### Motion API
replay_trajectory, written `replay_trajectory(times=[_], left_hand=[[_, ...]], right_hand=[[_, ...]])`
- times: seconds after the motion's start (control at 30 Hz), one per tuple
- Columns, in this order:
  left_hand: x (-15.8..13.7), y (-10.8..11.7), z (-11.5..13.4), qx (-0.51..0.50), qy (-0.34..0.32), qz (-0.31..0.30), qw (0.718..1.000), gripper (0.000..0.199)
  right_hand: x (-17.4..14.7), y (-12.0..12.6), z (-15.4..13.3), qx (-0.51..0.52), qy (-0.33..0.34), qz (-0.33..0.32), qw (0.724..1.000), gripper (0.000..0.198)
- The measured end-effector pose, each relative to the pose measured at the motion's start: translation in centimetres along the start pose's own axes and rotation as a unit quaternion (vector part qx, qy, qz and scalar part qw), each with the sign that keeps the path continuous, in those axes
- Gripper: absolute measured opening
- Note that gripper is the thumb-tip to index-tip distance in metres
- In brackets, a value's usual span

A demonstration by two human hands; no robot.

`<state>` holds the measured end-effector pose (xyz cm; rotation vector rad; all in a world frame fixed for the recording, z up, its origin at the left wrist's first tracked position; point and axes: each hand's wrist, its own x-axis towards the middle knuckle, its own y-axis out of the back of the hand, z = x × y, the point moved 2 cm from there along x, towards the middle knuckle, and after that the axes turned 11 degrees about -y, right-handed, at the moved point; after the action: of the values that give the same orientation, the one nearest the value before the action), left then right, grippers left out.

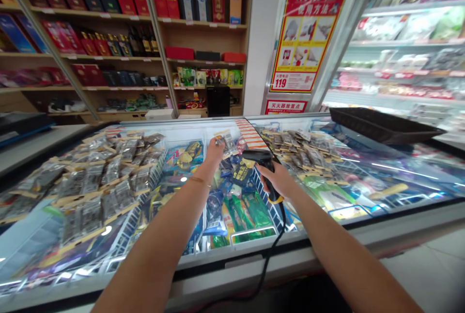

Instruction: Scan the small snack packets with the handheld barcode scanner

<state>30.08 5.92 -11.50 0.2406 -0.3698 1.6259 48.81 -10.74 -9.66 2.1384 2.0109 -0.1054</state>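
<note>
Over the middle of a glass-topped chest freezer [198, 260], my left hand [215, 150] is closed on a small clear packet [228, 143] with a light-coloured edge. To its right, my right hand [274, 177] grips a black barcode scanner [259, 157] by its handle, the head pointing left toward the packet. A black cable [271, 250] runs from the scanner down past the freezer's front edge. Many similar packets [90, 177] lie spread over the glass on the left. Another heap of packets [301, 150] lies on the right side.
Frozen goods in coloured bags [243, 211] sit in wire baskets below. A black tray [381, 124] rests on the freezer's right end. Behind stand wooden shelves [203, 22] with boxes, a red and yellow fire poster [308, 32] and a lit refrigerated display [407, 56].
</note>
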Motion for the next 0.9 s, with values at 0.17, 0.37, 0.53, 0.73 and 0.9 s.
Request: replay_trajectory(times=[0.17,0.37,0.53,0.73,0.9], left_hand=[[-0.6,0.6,-0.5,-0.013,0.012,-0.033,0.999,0.027],[-0.5,0.9,-0.9,-0.034,0.012,-0.063,0.997,0.017],[-0.4,0.8,-1.4,-0.011,-0.001,-0.064,0.998,0.016],[-0.3,0.9,-1.4,0.006,0.001,-0.054,0.999,0.012],[-0.6,0.7,-0.8,-0.005,0.015,-0.048,0.999,0.014]], right_hand=[[-0.5,-0.1,-0.3,-0.063,0.019,0.029,0.997,0.036],[-0.9,0.1,-0.3,-0.111,0.028,0.023,0.993,0.033],[-0.9,0.1,-0.1,-0.124,0.029,0.024,0.992,0.032],[-0.9,0.1,-0.3,-0.126,0.031,0.026,0.991,0.032],[-1.0,0.2,-0.4,-0.127,0.030,0.029,0.991,0.035]])
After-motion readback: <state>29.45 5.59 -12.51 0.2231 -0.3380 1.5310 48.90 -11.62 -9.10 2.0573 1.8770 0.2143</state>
